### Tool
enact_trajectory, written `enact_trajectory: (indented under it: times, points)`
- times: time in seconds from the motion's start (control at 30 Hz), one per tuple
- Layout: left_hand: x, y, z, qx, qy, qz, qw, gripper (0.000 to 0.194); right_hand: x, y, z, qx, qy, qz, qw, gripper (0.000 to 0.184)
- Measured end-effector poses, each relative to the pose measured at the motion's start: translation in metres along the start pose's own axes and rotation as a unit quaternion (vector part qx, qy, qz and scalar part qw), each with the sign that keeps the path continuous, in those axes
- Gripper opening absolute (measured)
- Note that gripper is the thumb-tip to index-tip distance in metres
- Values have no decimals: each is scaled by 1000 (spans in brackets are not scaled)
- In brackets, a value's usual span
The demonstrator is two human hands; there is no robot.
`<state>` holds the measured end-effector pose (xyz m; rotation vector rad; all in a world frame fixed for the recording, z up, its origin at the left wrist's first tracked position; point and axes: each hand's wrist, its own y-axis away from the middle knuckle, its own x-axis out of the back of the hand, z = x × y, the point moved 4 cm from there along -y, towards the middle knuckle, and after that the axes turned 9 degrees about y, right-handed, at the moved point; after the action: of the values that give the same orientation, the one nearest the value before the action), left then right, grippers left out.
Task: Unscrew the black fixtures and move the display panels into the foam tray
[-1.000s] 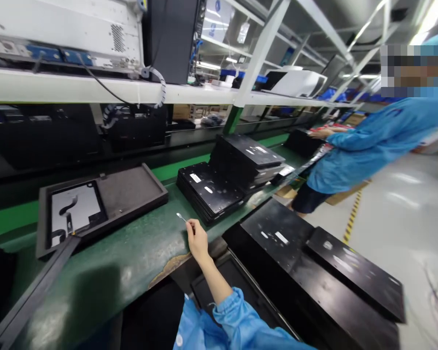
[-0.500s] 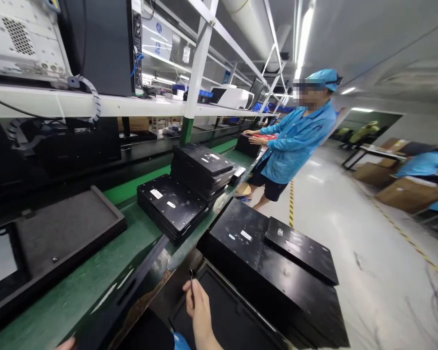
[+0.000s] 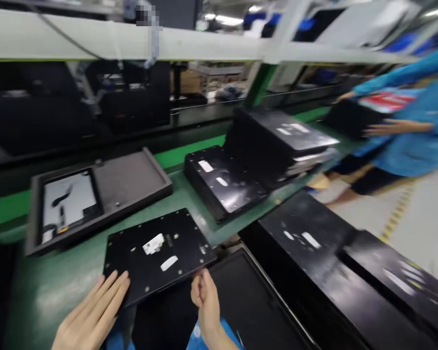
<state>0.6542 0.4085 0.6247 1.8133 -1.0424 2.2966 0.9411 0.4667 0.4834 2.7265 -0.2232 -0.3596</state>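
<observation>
Head view: a black panel (image 3: 158, 254) sits at the green table's (image 3: 76, 272) edge, its white labels (image 3: 169, 263) unreadable. The left hand (image 3: 93, 316), flat, fingers together, touches its near left corner; the right hand (image 3: 206, 297) curls at its near edge, grip unclear.

We see a black panel (image 3: 156, 260) with white labels (image 3: 169, 263), a green surface (image 3: 75, 265), a grey tray (image 3: 133, 179), a co-worker's blue sleeve (image 3: 397, 78) and yellow-and-dark striped floor tape (image 3: 396, 214).

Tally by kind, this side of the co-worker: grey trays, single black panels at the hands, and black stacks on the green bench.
Grey tray: 1
Single black panel: 1
Black stacks: 2 (low stack, tall stack)
Total: 4
</observation>
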Motion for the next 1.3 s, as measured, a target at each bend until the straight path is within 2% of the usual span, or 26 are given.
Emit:
enact_trajectory:
  times: [0.17, 0.3, 0.4, 0.5, 0.6, 0.63, 0.7, 0.77, 0.83, 0.93, 1.03, 1.1, 1.2, 1.3]
  points:
    - [4, -8, 7, -43, -43, 14, 998, 72, -26, 16, -21, -34, -86, -19, 996, 49]
    - [8, -10, 5, -29, -38, 45, 998, 63, -35, 15, -48, -45, -145, -14, 988, 34]
    - [11, -17, 10, -30, -39, 61, 997, 62, -38, 3, -68, -52, -170, 5, 984, 36]
    - [10, -26, 13, -10, -59, 73, 996, 64, -37, -17, -88, -34, -136, 19, 990, 45]
    - [5, -30, 7, 25, -60, 45, 997, 55, -16, -34, -99, 29, -58, 60, 996, 45]
    - [2, -31, 4, 33, -43, 22, 998, 51, -3, -36, -100, 52, -35, 86, 994, 48]
    - [-6, -29, -4, 52, 8, -36, 998, 59, 27, -34, -93, 79, 0, 122, 989, 53]
    - [-17, -31, -13, 78, 51, -78, 993, 67, 52, -27, -78, 76, 31, 119, 989, 52]
    - [-31, -43, -20, 106, 74, -88, 988, 57, 65, -18, -61, 54, 68, 90, 992, 52]
    - [-63, -85, -27, 127, 92, -86, 984, 47, 57, -7, -42, 19, 121, 18, 992, 53]
    - [-101, -139, -30, 140, 66, -86, 984, 52, 34, -5, -31, 14, 165, -66, 984, 55]
    - [-122, -167, -32, 153, 50, -84, 983, 58, 24, -7, -26, 23, 194, -96, 976, 55]
    - [-136, -184, -31, 162, 45, -82, 982, 64, 24, -11, -21, 27, 209, -99, 973, 56]
    - [-136, -180, -28, 152, 51, -85, 983, 65, 31, -14, -17, 28, 215, -109, 970, 57]
